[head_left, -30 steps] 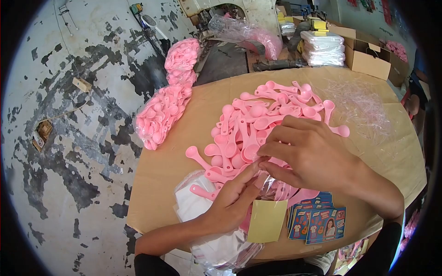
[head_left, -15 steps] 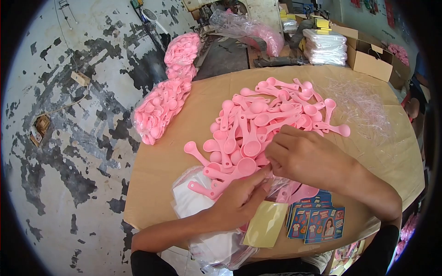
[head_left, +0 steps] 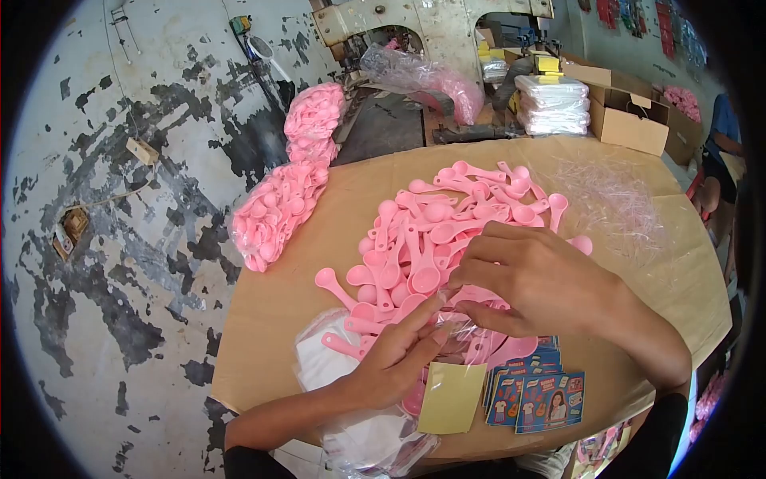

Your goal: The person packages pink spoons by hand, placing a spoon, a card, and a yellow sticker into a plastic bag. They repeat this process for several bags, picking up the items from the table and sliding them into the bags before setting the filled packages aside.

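Observation:
My left hand point(head_left: 399, 363) is closed on the side of a clear plastic bag point(head_left: 461, 334), its fingers pointing toward the bag's upper edge. Pink measuring spoons show in and around the bag, and a plain yellow card point(head_left: 452, 397) sits at its lower end. Over the bag's upper edge is my right hand point(head_left: 538, 275), thumb and fingers apart with nothing visible between them. Right behind both hands lies a heap of loose pink measuring spoons point(head_left: 427, 278). Blue printed cards point(head_left: 550, 401) are stacked beside the yellow card. Under my left forearm are clear and white plastic bags point(head_left: 371, 437).
Brown paper covers the table point(head_left: 271, 339). Filled bags of pink spoons point(head_left: 279, 209) lie at its left edge, thin clear plastic strips point(head_left: 610, 195) at the right. Behind are a machine point(head_left: 435, 32), a stack of clear packs point(head_left: 552, 104) and a cardboard box point(head_left: 630, 124). A person point(head_left: 722, 140) is far right.
My right hand's fingers have parted from a pinch at the bag's upper edge. My left fingers have straightened somewhat. The camera view has tilted up slightly.

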A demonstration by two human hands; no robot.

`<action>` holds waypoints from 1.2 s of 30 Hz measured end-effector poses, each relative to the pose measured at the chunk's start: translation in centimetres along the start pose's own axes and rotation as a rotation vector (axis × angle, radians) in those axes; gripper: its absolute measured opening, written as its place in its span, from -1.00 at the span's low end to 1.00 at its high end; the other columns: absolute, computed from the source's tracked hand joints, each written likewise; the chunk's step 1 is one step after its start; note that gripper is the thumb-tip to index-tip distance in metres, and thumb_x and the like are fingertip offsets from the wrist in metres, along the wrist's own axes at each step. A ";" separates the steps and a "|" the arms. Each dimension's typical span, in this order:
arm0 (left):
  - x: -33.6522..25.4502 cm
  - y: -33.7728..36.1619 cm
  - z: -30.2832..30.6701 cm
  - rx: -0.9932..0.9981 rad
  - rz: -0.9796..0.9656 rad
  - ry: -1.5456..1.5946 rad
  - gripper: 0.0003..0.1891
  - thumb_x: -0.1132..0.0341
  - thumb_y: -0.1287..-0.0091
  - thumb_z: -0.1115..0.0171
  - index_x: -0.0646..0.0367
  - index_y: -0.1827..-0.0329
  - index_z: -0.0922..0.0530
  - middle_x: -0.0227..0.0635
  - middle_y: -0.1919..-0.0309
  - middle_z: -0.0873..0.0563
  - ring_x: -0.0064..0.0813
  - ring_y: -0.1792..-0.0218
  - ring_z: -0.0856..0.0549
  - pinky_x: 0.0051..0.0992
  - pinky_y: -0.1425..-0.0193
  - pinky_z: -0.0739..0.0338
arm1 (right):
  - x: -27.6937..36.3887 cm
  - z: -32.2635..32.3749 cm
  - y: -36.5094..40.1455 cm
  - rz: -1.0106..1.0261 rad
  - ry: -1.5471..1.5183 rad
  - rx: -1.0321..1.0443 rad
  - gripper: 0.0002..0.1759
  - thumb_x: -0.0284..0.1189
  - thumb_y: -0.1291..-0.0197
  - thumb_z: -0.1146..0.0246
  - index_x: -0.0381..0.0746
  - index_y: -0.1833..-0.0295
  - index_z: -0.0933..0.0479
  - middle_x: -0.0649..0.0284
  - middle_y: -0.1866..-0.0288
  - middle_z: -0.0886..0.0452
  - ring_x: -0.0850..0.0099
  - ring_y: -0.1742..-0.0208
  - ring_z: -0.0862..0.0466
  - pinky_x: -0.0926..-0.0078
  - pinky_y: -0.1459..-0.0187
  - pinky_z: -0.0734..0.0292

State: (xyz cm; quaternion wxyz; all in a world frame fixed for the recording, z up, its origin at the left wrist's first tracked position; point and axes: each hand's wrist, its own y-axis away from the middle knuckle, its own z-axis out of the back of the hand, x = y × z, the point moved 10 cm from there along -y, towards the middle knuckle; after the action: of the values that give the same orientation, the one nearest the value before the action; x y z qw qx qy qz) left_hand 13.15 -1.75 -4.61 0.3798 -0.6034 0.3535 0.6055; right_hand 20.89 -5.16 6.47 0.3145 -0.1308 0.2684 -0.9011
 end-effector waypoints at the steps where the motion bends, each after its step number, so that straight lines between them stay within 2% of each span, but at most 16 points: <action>1: -0.2 -0.1 0.0 -0.020 -0.019 0.002 -0.46 0.46 -0.54 0.19 0.26 -0.54 0.04 -0.24 -0.26 -0.42 -0.46 -0.19 -0.51 -0.45 -0.29 -0.39 | 0.0 -0.3 0.0 0.018 -0.003 0.003 -0.76 -0.36 -0.06 -0.33 -0.31 0.26 -0.58 0.20 0.37 -0.57 0.26 0.22 -0.60 0.35 0.19 -0.59; 3: -0.8 -0.2 0.0 -0.061 -0.064 0.013 -0.46 0.46 -0.53 0.15 0.28 -0.54 0.01 -0.26 -0.06 -0.58 -0.61 0.04 -0.56 -0.57 -0.11 -0.45 | -0.2 -0.9 0.1 -0.001 0.000 0.019 -0.77 -0.36 -0.04 -0.33 -0.31 0.28 -0.59 0.21 0.37 -0.58 0.28 0.22 -0.60 0.36 0.19 -0.59; 8: 0.7 -0.1 0.3 0.009 0.052 -0.187 -0.48 0.45 -0.53 0.15 0.31 -0.52 -0.02 -0.26 0.07 -0.65 -0.62 0.12 -0.57 -0.58 -0.07 -0.45 | -0.6 -1.6 0.2 -0.040 -0.007 0.001 -0.82 -0.40 0.04 -0.35 -0.28 0.37 -0.57 0.24 0.39 -0.57 0.29 0.29 -0.62 0.34 0.25 -0.58; 12: -0.7 -0.3 0.6 -0.029 -0.146 -0.359 -0.49 0.42 -0.55 0.18 0.23 -0.53 -0.04 -0.22 -0.03 -0.65 -0.59 0.04 -0.62 -0.60 -0.08 -0.47 | -2.0 0.0 0.1 -0.193 -0.281 -0.110 -0.90 -0.53 0.05 -0.32 -0.26 0.41 -0.52 0.26 0.43 -0.58 0.38 0.38 -0.63 0.42 0.34 -0.54; 15: -2.4 -0.3 0.7 -0.047 -0.090 -0.056 -0.50 0.35 -0.57 0.20 0.18 -0.54 -0.03 -0.17 -0.20 -0.58 -0.56 -0.04 -0.61 -0.57 -0.10 -0.50 | -4.3 4.5 0.3 -0.356 -0.327 -0.243 -0.96 -0.61 -0.04 -0.24 -0.28 0.37 -0.52 0.37 0.46 -0.56 0.59 0.41 -0.59 0.62 0.38 -0.45; 17: -1.7 -0.5 1.6 -0.060 -0.051 0.121 -0.50 0.26 -0.59 0.22 0.19 -0.53 -0.03 -0.13 -0.33 -0.47 -0.47 -0.17 -0.58 -0.52 -0.18 -0.51 | -6.8 6.4 1.2 -0.488 -0.606 -0.316 -0.97 -0.57 -0.13 -0.21 -0.29 0.30 -0.55 0.44 0.45 -0.54 0.68 0.41 -0.53 0.69 0.37 -0.39; 19: -1.1 -0.8 2.6 -0.104 -0.019 0.260 -0.50 0.23 -0.59 0.23 0.22 -0.51 -0.05 -0.12 -0.33 -0.46 -0.43 -0.19 -0.58 -0.50 -0.20 -0.51 | -9.9 7.4 2.7 -0.439 -0.719 -0.070 -0.93 -0.54 -0.15 -0.23 -0.28 0.25 -0.58 0.45 0.43 -0.54 0.68 0.42 -0.53 0.69 0.35 -0.41; 21: -0.9 -1.4 3.8 -0.200 -0.051 0.279 -0.54 0.23 -0.58 0.21 0.25 -0.46 -0.16 -0.07 -0.33 -0.45 -0.39 -0.10 -0.66 -0.48 -0.14 -0.58 | -18.8 5.9 7.9 -0.752 -0.724 -0.002 -0.88 -0.53 -0.13 -0.24 -0.26 0.20 -0.62 0.36 0.44 -0.58 0.60 0.39 -0.59 0.61 0.30 -0.48; 22: -0.8 -1.4 4.2 -0.210 -0.049 0.301 -0.55 0.24 -0.58 0.20 0.26 -0.44 -0.18 -0.06 -0.33 -0.45 -0.40 -0.08 -0.66 -0.48 -0.13 -0.59 | -22.5 5.3 11.3 -0.601 0.051 0.105 -0.85 -0.50 -0.11 -0.28 -0.26 0.18 -0.62 0.30 0.39 -0.62 0.55 0.39 -0.61 0.55 0.29 -0.51; 24: -0.4 -1.7 4.9 -0.251 -0.051 0.355 -0.57 0.27 -0.58 0.20 0.30 -0.40 -0.23 -0.05 -0.30 -0.48 -0.39 -0.08 -0.67 -0.45 -0.12 -0.61 | -23.1 5.6 11.9 -0.587 0.607 0.199 -0.79 -0.48 -0.10 -0.31 -0.26 0.12 -0.62 0.23 0.30 -0.67 0.48 0.35 -0.64 0.47 0.25 -0.54; 26: 0.5 -1.9 5.9 -0.279 -0.005 0.305 -0.57 0.26 -0.58 0.20 0.30 -0.40 -0.23 -0.04 -0.29 -0.48 -0.38 -0.08 -0.66 -0.44 -0.12 -0.61 | -24.7 6.1 12.6 -0.934 0.150 0.194 -0.76 -0.49 -0.13 -0.28 -0.26 0.05 -0.62 0.21 0.22 -0.70 0.47 0.26 -0.65 0.45 0.18 -0.53; 29: 0.9 -1.8 6.0 -0.293 0.004 0.329 -0.56 0.25 -0.58 0.20 0.29 -0.41 -0.22 -0.04 -0.31 -0.46 -0.36 -0.09 -0.66 -0.43 -0.11 -0.62 | -20.5 7.5 8.3 -0.661 0.093 -0.062 -0.74 -0.54 -0.18 -0.20 -0.28 0.01 -0.60 0.22 0.14 -0.71 0.51 0.20 -0.64 0.48 0.15 -0.53; 31: 0.3 -1.8 5.7 -0.250 -0.028 0.346 -0.56 0.24 -0.58 0.20 0.28 -0.42 -0.21 -0.05 -0.32 -0.44 -0.34 -0.10 -0.65 -0.43 -0.12 -0.62 | -16.1 4.1 5.4 -0.635 -0.290 -0.080 -0.75 -0.55 -0.24 -0.12 -0.30 0.02 -0.61 0.24 0.15 -0.70 0.56 0.21 -0.63 0.48 0.17 -0.53; 32: 0.0 -1.8 5.4 -0.216 -0.048 0.355 -0.55 0.23 -0.58 0.21 0.27 -0.43 -0.21 -0.05 -0.33 -0.43 -0.34 -0.12 -0.64 -0.43 -0.12 -0.61 | -12.1 2.3 3.8 -0.703 -0.433 -0.007 -0.72 -0.54 -0.29 -0.05 -0.30 -0.03 -0.59 0.31 0.18 -0.69 0.64 0.24 -0.61 0.57 0.22 -0.52; 34: -0.2 -1.9 4.6 -0.175 -0.080 0.403 -0.54 0.22 -0.59 0.23 0.25 -0.46 -0.18 -0.09 -0.35 -0.40 -0.32 -0.19 -0.58 -0.43 -0.18 -0.59 | -6.3 -1.7 1.5 -0.396 -0.470 0.097 -0.74 -0.53 -0.32 -0.14 -0.29 -0.09 -0.55 0.37 0.20 -0.69 0.70 0.28 -0.59 0.68 0.27 -0.50; 36: -0.4 -1.6 4.0 -0.202 -0.040 0.384 -0.53 0.25 -0.59 0.25 0.28 -0.46 -0.14 -0.06 -0.36 -0.36 -0.26 -0.23 -0.55 -0.33 -0.23 -0.56 | -5.8 -5.7 2.2 -0.460 -0.705 0.137 -0.73 -0.52 -0.28 -0.24 -0.28 -0.09 -0.55 0.38 0.23 -0.69 0.74 0.31 -0.57 0.73 0.30 -0.47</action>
State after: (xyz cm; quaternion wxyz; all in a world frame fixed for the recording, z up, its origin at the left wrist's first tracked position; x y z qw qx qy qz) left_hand 12.71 2.53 -4.06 0.2552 -0.7496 0.3446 0.5041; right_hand 24.10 -0.60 0.15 0.1857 -0.4662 0.0477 -0.8636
